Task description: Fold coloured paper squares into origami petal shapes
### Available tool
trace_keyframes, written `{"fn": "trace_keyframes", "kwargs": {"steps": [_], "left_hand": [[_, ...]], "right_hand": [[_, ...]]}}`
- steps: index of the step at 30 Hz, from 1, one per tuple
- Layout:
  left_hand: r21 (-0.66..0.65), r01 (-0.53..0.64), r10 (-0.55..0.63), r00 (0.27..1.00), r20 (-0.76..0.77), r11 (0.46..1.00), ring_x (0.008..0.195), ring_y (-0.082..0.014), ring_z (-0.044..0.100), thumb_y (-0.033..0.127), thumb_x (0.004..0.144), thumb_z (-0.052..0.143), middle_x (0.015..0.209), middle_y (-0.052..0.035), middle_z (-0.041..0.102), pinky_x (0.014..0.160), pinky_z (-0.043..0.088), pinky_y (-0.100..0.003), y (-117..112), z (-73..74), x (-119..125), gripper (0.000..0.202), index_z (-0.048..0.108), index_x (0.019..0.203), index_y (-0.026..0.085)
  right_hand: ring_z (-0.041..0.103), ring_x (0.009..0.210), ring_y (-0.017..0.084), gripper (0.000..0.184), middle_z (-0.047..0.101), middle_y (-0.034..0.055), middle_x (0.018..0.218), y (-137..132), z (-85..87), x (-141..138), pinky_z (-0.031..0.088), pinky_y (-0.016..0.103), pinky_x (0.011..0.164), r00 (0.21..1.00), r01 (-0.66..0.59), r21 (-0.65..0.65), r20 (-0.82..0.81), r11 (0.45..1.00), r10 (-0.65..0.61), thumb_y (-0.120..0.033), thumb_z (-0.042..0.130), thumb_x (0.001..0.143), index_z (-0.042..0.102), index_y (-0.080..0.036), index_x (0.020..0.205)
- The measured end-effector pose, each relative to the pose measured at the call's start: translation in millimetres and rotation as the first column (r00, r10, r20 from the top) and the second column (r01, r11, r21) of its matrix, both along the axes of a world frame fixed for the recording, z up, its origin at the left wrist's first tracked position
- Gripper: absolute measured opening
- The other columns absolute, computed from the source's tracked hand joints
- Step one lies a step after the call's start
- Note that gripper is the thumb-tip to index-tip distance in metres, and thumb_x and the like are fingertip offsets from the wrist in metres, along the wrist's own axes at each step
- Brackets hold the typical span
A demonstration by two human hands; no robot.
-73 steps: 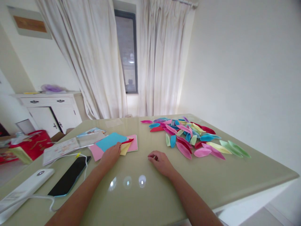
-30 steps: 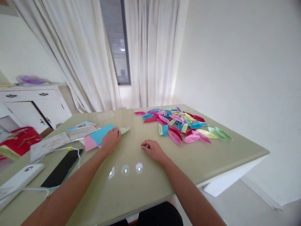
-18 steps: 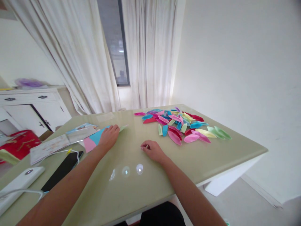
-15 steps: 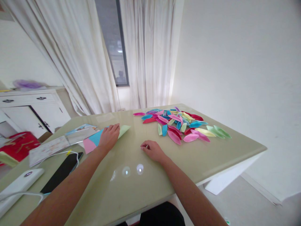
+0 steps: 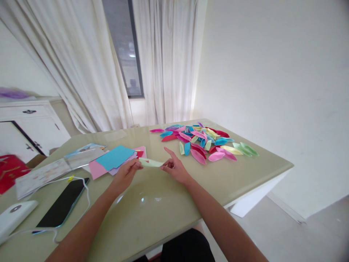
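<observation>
A good share of the folding looks done: a pile of folded paper pieces (image 5: 203,136), in pink, blue, red, yellow and green, lies spread over the far right of the table (image 5: 152,218). Flat sheets remain at the left, with a blue sheet (image 5: 116,157) on top and a pink sheet (image 5: 96,170) poking out beneath it, so more paper is left unfolded; how many sheets cannot be told. One pale green paper (image 5: 150,163) is in work — seen almost edge-on between the hands, just beside the stack, its folds too small to make out.

The left hand (image 5: 125,175) pinches the paper's left end between thumb and fingers. The right hand (image 5: 176,169) grips the other end, thumb against curled fingers — its index finger sticks out straight, clear of the paper. Both forearms reach in from the near edge and converge.
</observation>
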State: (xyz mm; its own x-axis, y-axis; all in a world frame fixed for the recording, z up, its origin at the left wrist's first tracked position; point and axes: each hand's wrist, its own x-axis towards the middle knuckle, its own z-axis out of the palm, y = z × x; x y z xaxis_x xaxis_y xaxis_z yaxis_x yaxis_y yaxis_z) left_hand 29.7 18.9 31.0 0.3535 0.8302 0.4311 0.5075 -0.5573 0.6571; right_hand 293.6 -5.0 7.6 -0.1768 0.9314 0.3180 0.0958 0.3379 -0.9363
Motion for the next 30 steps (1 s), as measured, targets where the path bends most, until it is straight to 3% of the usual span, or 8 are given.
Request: {"fn": "trace_keyframes", "kwargs": {"steps": [3,5,7,15,18,21,25,30], "left_hand": [[-0.037,0.009,-0.007,0.999,0.047,0.999,0.076,-0.0206,0.066,0.07,0.096,0.046,0.08,-0.004,0.073,0.071,0.055,-0.03,4,2.2,-10,0.056,0.071,0.087,0.02],[-0.058,-0.018,0.024,0.996,0.091,0.998,0.075,-0.0205,0.063,0.071,0.094,0.048,0.077,-0.0027,0.07,0.07,0.053,-0.029,4,0.1,-16,0.056,0.07,0.085,0.02],[-0.081,-0.053,0.064,0.988,0.14,0.995,0.075,-0.0205,0.062,0.07,0.094,0.05,0.075,-0.002,0.068,0.07,0.051,-0.029,0,-4.0,-20,0.056,0.069,0.083,0.019],[-0.231,-0.003,0.077,0.948,0.309,0.973,0.068,-0.0177,0.065,0.07,0.085,0.066,0.076,-0.0009,0.069,0.062,0.052,-0.026,-12,-13.0,-13,0.052,0.067,0.09,0.018],[-0.264,0.015,0.088,0.924,0.373,0.964,0.084,-0.0218,0.073,0.069,0.079,0.073,0.113,-0.0101,0.075,0.068,0.058,-0.03,-12,-14.3,-7,0.061,0.065,0.112,0.018],[-0.295,0.061,0.076,0.9,0.43,0.954,0.105,-0.0267,0.074,0.066,0.077,0.076,0.145,-0.0184,0.062,0.082,0.061,-0.037,-12,-16.6,-3,0.081,0.054,0.14,0.019],[-0.407,0.188,0.024,0.887,0.462,0.894,0.089,-0.0267,0.078,0.058,0.08,0.077,0.115,-0.0175,0.078,0.079,0.063,-0.042,-15,-22.5,1,0.097,0.037,0.156,0.013],[-0.476,0.284,-0.025,0.878,0.479,0.832,0.08,-0.0247,0.077,0.055,0.084,0.075,0.095,-0.0108,0.081,0.077,0.063,-0.04,-16,-26.6,2,0.072,0.059,0.14,0.013]], "right_hand": [[0.057,0.069,0.014,0.083,0.068,-0.0017,0.087,0,-0.4,2,0.043,0.024,0.064,1.0,-0.004,0.053,0.015,0.999,0.003,-0.042,0.081,0.082,0.044,-0.025,0.154],[0.053,0.067,0.013,0.051,0.066,-0.0015,0.081,1,-0.3,3,0.042,0.025,0.065,0.997,0.033,0.095,0.061,0.995,-0.039,-0.047,0.081,0.082,0.069,-0.022,0.125],[0.05,0.065,0.013,0.031,0.062,-0.0017,0.073,1,0.3,3,0.041,0.026,0.064,0.994,0.059,0.106,0.088,0.993,-0.069,-0.049,0.079,0.083,0.075,-0.019,0.091],[0.062,0.079,0.016,0.044,0.068,0.0027,0.092,1,3.6,0,0.047,0.027,0.069,0.999,0.021,0.053,0.031,0.998,-0.023,-0.061,0.075,0.084,0.074,-0.019,0.092],[0.056,0.072,0.013,0.046,0.061,0.0,0.081,3,2.6,3,0.044,0.026,0.067,0.998,0.064,0.053,0.017,0.997,-0.065,-0.061,0.073,0.086,0.066,-0.018,0.072],[0.046,0.063,0.012,0.051,0.048,-0.0037,0.065,6,-0.3,6,0.038,0.025,0.061,0.99,0.14,0.037,0.013,0.989,-0.141,-0.061,0.07,0.088,0.056,-0.019,0.062],[0.044,0.061,0.013,0.05,0.048,-0.0035,0.061,11,-3.7,7,0.038,0.026,0.06,0.979,0.202,0.004,0.01,0.979,-0.202,-0.063,0.067,0.088,0.056,-0.02,0.064],[0.046,0.061,0.013,0.048,0.053,-0.0022,0.062,11,-2.9,5,0.039,0.026,0.06,0.97,0.243,-0.013,-0.01,0.97,-0.243,-0.063,0.072,0.082,0.06,-0.019,0.065]]}}
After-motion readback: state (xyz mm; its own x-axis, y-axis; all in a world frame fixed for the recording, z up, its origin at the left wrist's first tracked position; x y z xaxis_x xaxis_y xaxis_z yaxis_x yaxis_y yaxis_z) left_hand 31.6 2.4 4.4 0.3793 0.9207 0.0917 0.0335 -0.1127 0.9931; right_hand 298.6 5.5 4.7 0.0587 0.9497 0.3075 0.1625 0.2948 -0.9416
